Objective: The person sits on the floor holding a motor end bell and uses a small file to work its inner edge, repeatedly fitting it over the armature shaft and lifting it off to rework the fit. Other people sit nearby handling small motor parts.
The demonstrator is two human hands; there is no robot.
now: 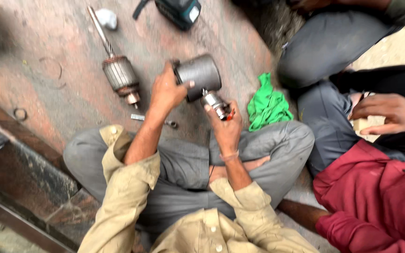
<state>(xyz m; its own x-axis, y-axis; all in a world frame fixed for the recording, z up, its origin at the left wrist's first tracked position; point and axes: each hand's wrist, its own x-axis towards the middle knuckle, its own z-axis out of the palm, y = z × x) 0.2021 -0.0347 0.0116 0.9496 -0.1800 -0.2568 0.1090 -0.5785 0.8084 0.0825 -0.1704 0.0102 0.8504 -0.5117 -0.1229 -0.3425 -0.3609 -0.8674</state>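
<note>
My left hand (pixel 166 90) grips a dark grey metal cylinder (pixel 198 75), a motor housing, held above my crossed legs. My right hand (pixel 226 126) holds a small silver cylindrical part with a red tip (pixel 217 104), which touches the lower end of the housing. On the floor to the left lies a motor armature (pixel 120 75) with copper windings and a long shaft, apart from both hands.
A green cloth (pixel 267 105) lies on the floor to the right. A dark teal power tool (pixel 180 10) sits at the top. A small bolt (pixel 170 123) lies by my knee. Another person's hand (pixel 390 112) and legs are at the right, next to a red garment (pixel 376 197).
</note>
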